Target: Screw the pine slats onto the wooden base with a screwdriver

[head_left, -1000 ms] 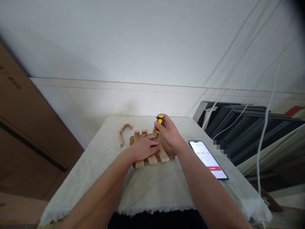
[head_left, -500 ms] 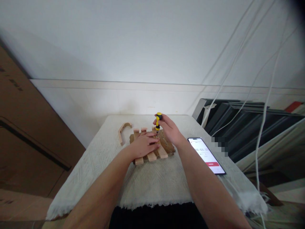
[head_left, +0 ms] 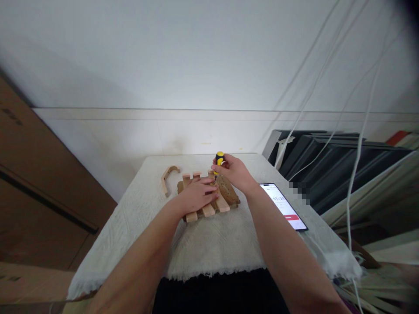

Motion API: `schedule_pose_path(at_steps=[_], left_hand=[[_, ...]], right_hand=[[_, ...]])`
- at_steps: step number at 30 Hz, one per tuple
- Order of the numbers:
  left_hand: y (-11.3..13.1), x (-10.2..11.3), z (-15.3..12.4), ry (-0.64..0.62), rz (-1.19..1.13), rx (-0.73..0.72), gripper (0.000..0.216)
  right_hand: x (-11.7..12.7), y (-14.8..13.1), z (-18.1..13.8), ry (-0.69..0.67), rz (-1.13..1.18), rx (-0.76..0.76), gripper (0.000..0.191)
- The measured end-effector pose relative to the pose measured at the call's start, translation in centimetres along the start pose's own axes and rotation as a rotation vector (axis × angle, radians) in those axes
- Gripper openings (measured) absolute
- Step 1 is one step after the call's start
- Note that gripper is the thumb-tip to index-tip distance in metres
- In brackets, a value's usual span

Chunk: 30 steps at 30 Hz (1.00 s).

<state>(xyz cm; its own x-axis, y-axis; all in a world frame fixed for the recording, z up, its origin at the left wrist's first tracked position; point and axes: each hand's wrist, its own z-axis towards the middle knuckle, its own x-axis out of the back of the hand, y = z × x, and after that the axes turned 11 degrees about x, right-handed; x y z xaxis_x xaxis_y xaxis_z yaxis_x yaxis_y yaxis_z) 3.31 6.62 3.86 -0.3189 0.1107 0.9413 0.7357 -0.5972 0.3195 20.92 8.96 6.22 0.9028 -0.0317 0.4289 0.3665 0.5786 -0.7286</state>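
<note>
On the covered table lies a brown wooden board (head_left: 229, 192) with several pale wooden slats (head_left: 208, 211) across it. My left hand (head_left: 197, 194) is spread flat over the slats, its fingers reaching toward the right-hand slat. My right hand (head_left: 237, 172) grips a yellow and black screwdriver (head_left: 219, 158) near its handle. The screwdriver stands nearly upright, its tip down at the right-hand slat beside my left fingertips. Whether a screw sits under the tip cannot be made out. A curved wooden piece (head_left: 166, 179) with holes lies left of the board.
A phone (head_left: 284, 209) showing a timer lies to the right, partly behind my right forearm. The white cloth (head_left: 137, 218) covers the table. Dark panels (head_left: 343, 170) and white cables (head_left: 356, 174) stand right of it; a brown cabinet-like surface (head_left: 42, 196) is at left.
My right hand has shifted its grip and turned a little around the screwdriver handle. My left hand stays on the slats. The whole view has moved slightly.
</note>
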Motion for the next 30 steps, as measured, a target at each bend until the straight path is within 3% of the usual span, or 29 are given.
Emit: schedule_pose_path(at_steps=[6, 12, 20, 30], left_hand=[[0.1, 0.2, -0.1, 0.013, -0.041, -0.02, 0.033], [0.0, 0.3, -0.2, 0.055, -0.151, 0.049, 0.035], [-0.1, 0.2, -0.4, 0.11, -0.194, 0.193, 0.046], [-0.9, -0.5, 0.3, 0.031, -0.121, 0.077, 0.045]], right_hand=[[1.6, -0.6, -0.4, -0.173, 0.261, -0.108, 0.024], [2.4, -0.4, -0.6, -0.228, 0.235, -0.107, 0.021], [1.3, 0.8, -0.3, -0.105, -0.046, -0.003, 0.03], [0.4, 0.2, -0.2, -0.085, -0.213, 0.012, 0.025]])
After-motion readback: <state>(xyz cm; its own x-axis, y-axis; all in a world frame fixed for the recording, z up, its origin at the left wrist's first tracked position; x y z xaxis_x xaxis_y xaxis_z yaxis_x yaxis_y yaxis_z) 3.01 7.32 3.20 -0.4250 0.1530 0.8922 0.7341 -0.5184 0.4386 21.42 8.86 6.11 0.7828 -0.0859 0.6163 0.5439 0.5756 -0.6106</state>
